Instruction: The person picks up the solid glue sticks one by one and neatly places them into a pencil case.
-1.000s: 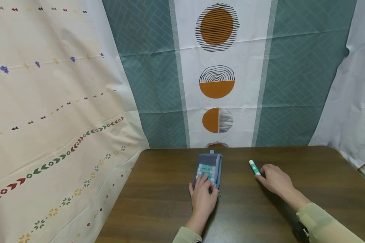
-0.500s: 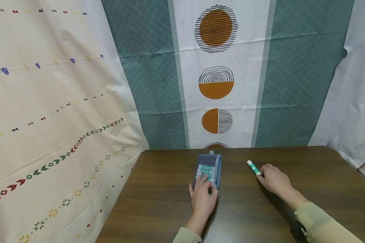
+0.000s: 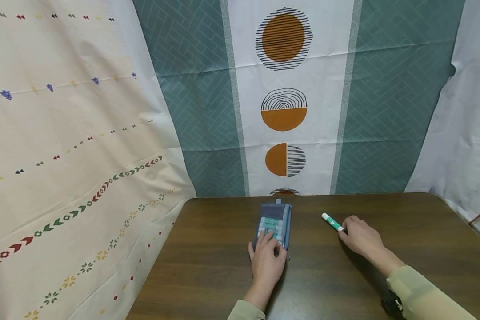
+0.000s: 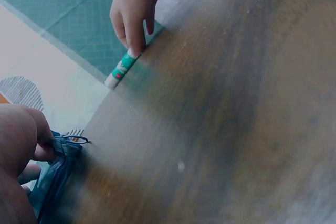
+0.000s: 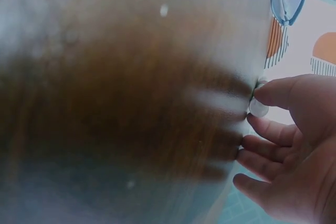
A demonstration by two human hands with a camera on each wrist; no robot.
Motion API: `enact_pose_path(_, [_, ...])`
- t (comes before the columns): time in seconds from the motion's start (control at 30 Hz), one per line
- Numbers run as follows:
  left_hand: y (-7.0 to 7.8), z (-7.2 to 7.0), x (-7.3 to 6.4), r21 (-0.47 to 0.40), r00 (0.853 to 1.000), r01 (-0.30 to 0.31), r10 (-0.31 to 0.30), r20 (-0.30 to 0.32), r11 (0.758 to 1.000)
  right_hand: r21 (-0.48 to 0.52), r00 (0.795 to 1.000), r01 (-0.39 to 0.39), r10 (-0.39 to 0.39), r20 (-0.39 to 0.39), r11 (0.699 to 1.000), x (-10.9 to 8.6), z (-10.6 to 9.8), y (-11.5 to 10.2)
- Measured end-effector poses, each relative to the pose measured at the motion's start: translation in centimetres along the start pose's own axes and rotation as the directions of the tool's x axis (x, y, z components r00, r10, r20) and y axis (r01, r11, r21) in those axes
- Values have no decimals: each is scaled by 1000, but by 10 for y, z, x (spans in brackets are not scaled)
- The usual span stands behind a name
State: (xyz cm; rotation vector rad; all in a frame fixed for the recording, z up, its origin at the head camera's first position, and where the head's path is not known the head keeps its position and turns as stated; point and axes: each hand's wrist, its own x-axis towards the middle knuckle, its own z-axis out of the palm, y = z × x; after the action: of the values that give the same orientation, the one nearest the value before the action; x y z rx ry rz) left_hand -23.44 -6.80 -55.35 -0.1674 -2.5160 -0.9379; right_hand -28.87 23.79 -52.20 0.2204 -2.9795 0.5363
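A blue pouch with a clear window lies on the table, several green-and-white items showing through it. Over its near end rests my left hand, fingers spread on the window, with thumb and forefinger gripping the near right corner by the zipper. To the right, my right hand pinches the near end of a green-and-white glue stick between thumb and forefinger. The glue stick's white end points left, toward the pouch. In the right wrist view, the thumb covers part of the stick; the other fingers are spread.
The brown wooden table reaches back to a hanging green-and-white cloth with orange circles. A cream patterned cloth drapes along the left side, and a white cloth hangs at the right.
The glue stick has turned in my right hand, its white end swinging left and slightly nearer. My left hand and the pouch stay put.
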Motion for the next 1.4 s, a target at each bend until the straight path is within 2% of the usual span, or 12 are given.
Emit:
enact_pose_path(0.37, [0, 0, -1, 0, 1000, 13, -13, 1, 1000, 15, 1000, -6, 6, -2, 1000, -1, -1, 1])
enact_pose_path(0.77, [0, 1, -1, -3, 1000, 17, -17, 4, 1000, 86, 1000, -22, 22, -1, 996, 0, 0, 3])
enact_pose_path(1.1, [0, 2, 0, -6, 1000, 6, -6, -9, 1000, 129, 997, 44, -35, -69, 991, 3, -1, -9])
enact_pose_path(1.4, [-1, 3, 0, 1, 1000, 5, -5, -15, 1000, 136, 997, 84, -83, -12, 987, 14, -2, -22])
